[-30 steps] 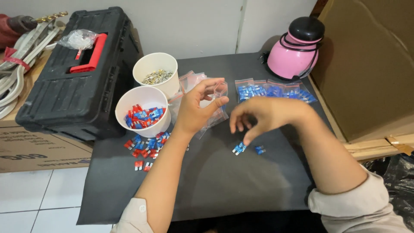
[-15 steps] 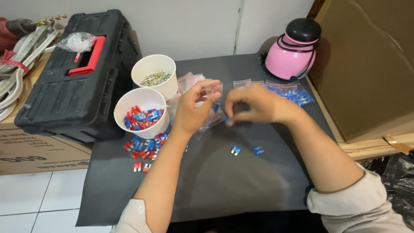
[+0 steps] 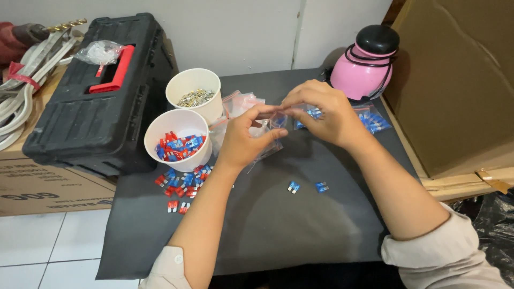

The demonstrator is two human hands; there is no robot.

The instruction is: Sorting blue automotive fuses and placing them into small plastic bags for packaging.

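— Two hands meet above the dark counter (image 3: 257, 235), is that right?

— Yes. Left hand (image 3: 243, 140) has its fingers pinched on a small clear plastic bag (image 3: 266, 140), held up off the counter. Right hand (image 3: 326, 115) comes in from the other side, fingertips closed at the mouth of that same bag; whether they hold a small piece I cannot tell.

— What lies under them?

— Two loose blue fuses (image 3: 307, 187) sit on the mat, near each other, below the hands. Farther left, a scatter of red and blue fuses (image 3: 181, 184) lies just beside a white paper cup (image 3: 178, 138) filled with more of them.

— And behind that?

— A second white cup (image 3: 195, 92) holding small metal bits, touching the first. Clear bags with blue pieces (image 3: 375, 120) lie flat near a round pink pot with a black lid (image 3: 365, 63).

— Any packaging?

— A black toolbox with a red handle (image 3: 101, 96) rests on a brown printed carton (image 3: 48, 187) at left, and a big plain cardboard sheet (image 3: 455, 80) leans at right
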